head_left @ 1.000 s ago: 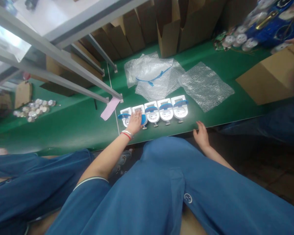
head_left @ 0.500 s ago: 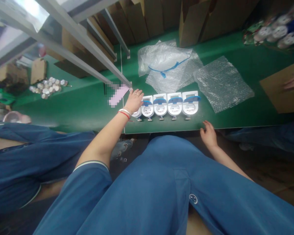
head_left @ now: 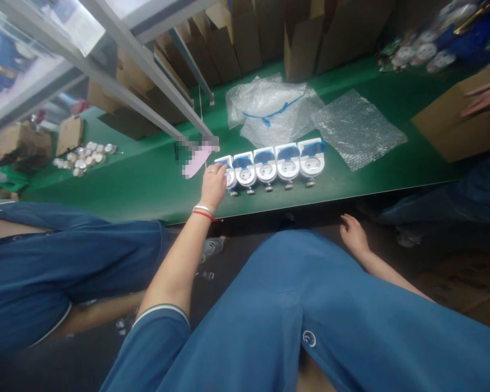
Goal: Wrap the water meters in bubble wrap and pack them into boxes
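Five-sided detail aside, several white water meters with raised blue lids (head_left: pixel 265 163) stand in a slanting row on the green table (head_left: pixel 179 197), metal fittings towards me. My left hand (head_left: pixel 213 188) is at the left end of the row, its bent fingers on the leftmost water meter (head_left: pixel 229 177) near the blue lid. The fingertips partly cover that meter, so the exact grip is hard to see. My right hand (head_left: pixel 354 235) hangs in front of the table edge, holding nothing, with fingers loosely bent and apart.
Bubble-wrap bags (head_left: pixel 273 109) and a bubble-wrap sheet (head_left: pixel 359 128) lie behind the meters. A metal rack (head_left: pixel 159 81) rises at left beside a pink paper (head_left: pixel 199 161). Another person's hand (head_left: pixel 488 98) rests by cardboard (head_left: pixel 445 122) at right; a co-worker's blue sleeve (head_left: pixel 106 256) is at left.
My left hand has drawn back towards me and lower on the leftmost meter, uncovering its blue lid. My view has turned slightly. The right hand remains off the table, empty.
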{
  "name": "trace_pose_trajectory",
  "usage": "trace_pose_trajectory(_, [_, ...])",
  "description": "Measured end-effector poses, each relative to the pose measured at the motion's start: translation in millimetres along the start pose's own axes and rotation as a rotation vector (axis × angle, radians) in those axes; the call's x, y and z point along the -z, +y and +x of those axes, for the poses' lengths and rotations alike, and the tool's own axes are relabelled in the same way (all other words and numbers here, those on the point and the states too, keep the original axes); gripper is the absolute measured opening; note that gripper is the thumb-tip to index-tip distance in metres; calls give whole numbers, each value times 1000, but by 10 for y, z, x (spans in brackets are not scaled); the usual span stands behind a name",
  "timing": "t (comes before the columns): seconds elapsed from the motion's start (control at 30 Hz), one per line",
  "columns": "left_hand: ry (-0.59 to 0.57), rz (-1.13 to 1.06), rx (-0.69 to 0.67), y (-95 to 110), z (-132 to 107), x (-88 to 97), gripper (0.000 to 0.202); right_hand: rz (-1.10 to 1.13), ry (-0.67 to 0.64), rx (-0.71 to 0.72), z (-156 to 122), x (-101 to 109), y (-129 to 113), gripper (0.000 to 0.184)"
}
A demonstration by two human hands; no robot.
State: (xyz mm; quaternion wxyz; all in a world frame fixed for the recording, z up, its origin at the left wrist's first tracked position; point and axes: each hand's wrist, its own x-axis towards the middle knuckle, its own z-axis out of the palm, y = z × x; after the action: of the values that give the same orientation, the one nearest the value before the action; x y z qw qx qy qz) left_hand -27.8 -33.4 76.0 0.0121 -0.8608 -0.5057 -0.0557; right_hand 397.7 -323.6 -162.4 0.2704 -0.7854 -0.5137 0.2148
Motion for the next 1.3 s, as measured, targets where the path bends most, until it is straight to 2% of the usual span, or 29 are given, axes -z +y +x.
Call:
trace_pose_trajectory(0.07, [-52, 23, 51, 69, -358, -54, 41, -1, -23, -10, -250, -50, 100, 42])
trace_pose_trajectory(0.17, [-222, 55, 141, 241, -807, -211, 47, 13, -109, -15, -558, -158, 205, 41])
trace_pose_trajectory(0.23, [-345, 67, 193, 383, -977, -355, 59, 36, -196, -8, -700, -244, 256, 38])
trace_pose_trajectory(0.3, [-432, 59, 219, 515, -1004, -506, 70, 67, -269, -6, -804, -312, 307, 34])
trace_pose_trajectory(0.37, [-484, 29, 230, 607, -886, -646, 74, 94, -302, -22, -900, -337, 383, 32])
trace_pose_trajectory(0.43, [-515, 1, 260, 638, -653, -763, 76, 120, -302, -66, -1014, -308, 510, 31])
trace_pose_trajectory(0.57, [-496, -11, 342, 563, -94, -945, 74, 165, -293, -194, -1321, -110, 936, 28])
trace_pose_trajectory(0.63, [-485, -7, 377, 534, 111, -1015, 72, 176, -305, -257, -1468, 27, 1183, 26])
trace_pose_trajectory(0.7, [-497, -12, 427, 569, 216, -1069, 71, 182, -317, -303, -1562, 172, 1406, 24])
trace_pose_trajectory(0.77, [-484, -36, 475, 694, 205, -1099, 69, 182, -318, -330, -1568, 325, 1591, 22])
trace_pose_trajectory(0.87, [-382, -107, 515, 1066, -43, -1092, 62, 169, -318, -339, -1385, 580, 1821, 21])
trace_pose_trajectory(0.97, [-322, -211, 553, 1635, -510, -1043, 57, 158, -359, -285, -1009, 874, 2035, 23])
trace_pose_trajectory(1.17, [-471, -375, 789, 3024, -1549, -1010, 44, 118, -374, -42, -63, 1464, 2414, 28])
trace_pose_trajectory(1.23, [-511, -403, 850, 3467, -1810, -1062, 41, 93, -350, 55, 282, 1613, 2434, 28])
trace_pose_trajectory(1.3, [-541, -412, 897, 3876, -2011, -1133, 40, 71, -316, 188, 675, 1713, 2335, 29])
